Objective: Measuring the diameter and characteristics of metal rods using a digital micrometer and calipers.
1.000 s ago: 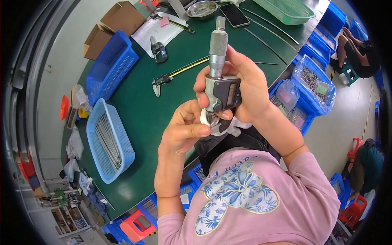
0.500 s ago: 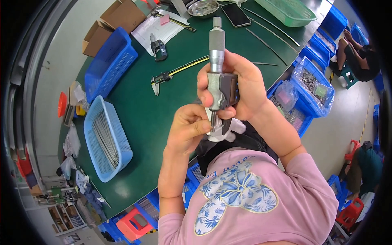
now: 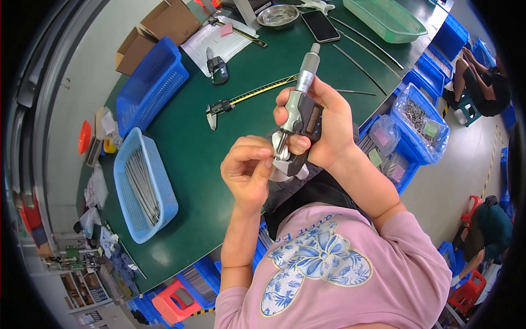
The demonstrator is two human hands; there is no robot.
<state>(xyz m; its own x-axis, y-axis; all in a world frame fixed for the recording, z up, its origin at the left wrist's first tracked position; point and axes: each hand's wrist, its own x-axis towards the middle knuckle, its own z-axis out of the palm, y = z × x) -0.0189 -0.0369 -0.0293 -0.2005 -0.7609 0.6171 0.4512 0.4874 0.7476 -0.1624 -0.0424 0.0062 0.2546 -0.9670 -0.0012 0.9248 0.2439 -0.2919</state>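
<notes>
My right hand (image 3: 334, 129) is wrapped round a digital micrometer (image 3: 297, 109), its grey thimble tilted up and to the right. The micrometer's small display faces right, next to my palm. Close by its measuring jaws, my left hand (image 3: 246, 170) has thumb and forefinger pinched together. Whatever those fingertips hold is too small and partly hidden to name. Behind the micrometer on the green table lie a digital caliper (image 3: 222, 106) with a yellow-marked beam and a second micrometer (image 3: 218, 71).
A light-blue basket (image 3: 171, 192) of thin metal rods stands at the left, with a blue basket (image 3: 129, 101) behind it. A phone (image 3: 320, 26), metal bowl (image 3: 278, 16) and green basket (image 3: 397, 33) sit at the back. Blue bins (image 3: 422, 159) of metal parts line the right edge.
The micrometer has tipped over to the right, its thimble end lower than before. My left hand has shifted slightly left, still pinched near the jaws.
</notes>
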